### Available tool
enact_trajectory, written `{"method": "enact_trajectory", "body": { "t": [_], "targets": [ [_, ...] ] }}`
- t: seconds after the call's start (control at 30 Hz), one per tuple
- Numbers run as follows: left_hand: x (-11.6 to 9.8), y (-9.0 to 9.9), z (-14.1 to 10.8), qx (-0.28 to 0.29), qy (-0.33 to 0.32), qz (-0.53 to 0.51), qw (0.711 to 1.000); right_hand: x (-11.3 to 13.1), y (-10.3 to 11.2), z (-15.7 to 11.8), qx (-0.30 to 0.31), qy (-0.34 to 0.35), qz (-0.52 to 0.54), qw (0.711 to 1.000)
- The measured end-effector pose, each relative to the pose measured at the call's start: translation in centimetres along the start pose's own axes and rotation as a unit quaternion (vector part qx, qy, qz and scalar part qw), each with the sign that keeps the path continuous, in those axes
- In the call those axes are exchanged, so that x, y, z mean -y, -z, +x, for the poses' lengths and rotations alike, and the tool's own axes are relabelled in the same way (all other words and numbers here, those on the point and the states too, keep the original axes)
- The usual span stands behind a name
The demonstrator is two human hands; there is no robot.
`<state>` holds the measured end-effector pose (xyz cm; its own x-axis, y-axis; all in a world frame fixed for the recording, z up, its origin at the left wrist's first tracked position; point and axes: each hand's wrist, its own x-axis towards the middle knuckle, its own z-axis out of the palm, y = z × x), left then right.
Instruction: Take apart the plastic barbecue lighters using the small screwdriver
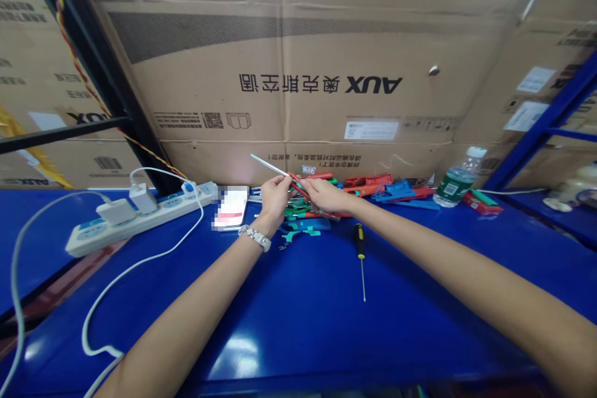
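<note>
Both of my hands meet over a pile of parts at the back of the blue table. Between them is a long slim tool with a silver blade (268,164) and what looks like a red handle; its exact kind I cannot make out. My left hand (274,198) pinches it where the blade meets the red part. My right hand (329,195) is closed around the red end. Below and behind the hands lie red, green and blue plastic pieces (308,224), partly hidden by my fingers. A black and yellow screwdriver (360,245) lies nearer to me, its tip towards me.
A white power strip (156,214) with chargers and loose cables runs along the left. A phone (232,206) lies beside my left hand. More coloured pieces (403,191), a water bottle (459,179) and a red box (480,202) sit right. A cardboard wall (303,43) stands behind.
</note>
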<state>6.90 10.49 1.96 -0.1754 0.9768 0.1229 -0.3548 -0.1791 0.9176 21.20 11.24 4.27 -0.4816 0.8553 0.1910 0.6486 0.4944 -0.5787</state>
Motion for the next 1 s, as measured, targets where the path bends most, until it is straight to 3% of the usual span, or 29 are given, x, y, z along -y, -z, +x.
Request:
{"method": "enact_trajectory", "body": {
  "t": [0.13, 0.23, 0.43, 0.7, 0.87, 0.93, 1.0],
  "targets": [
    [0.2, 0.0, 0.1, -0.003, 0.007, -0.047, 0.999, -0.1, 0.7, 0.5, -0.069, -0.01, -0.003, 0.998],
    [0.6, -0.1, 0.4, -0.006, 0.023, -0.049, 0.999, 0.1, 0.9, 0.7, -0.041, -0.046, 0.023, 0.998],
    [1.2, -0.1, 1.0, -0.034, 0.017, 0.001, 0.999, -0.3, 1.3, 2.0, -0.067, -0.056, -0.115, 0.99],
    [0.0, 0.5, 1.5, -0.05, -0.057, 0.126, 0.989, -1.6, 1.9, 2.3, -0.108, -0.02, -0.142, 0.984],
    [-0.9, 0.1, 1.6, -0.034, -0.17, 0.283, 0.943, -1.6, 2.2, 1.8, -0.13, -0.03, -0.171, 0.976],
    [-1.3, -0.3, 1.7, -0.01, -0.178, 0.288, 0.941, -1.8, 2.3, 1.8, -0.124, -0.02, -0.17, 0.977],
    [-1.5, -0.8, 1.9, 0.012, -0.149, 0.254, 0.956, -2.1, 2.4, 1.9, -0.128, -0.017, -0.156, 0.979]
  ]
}}
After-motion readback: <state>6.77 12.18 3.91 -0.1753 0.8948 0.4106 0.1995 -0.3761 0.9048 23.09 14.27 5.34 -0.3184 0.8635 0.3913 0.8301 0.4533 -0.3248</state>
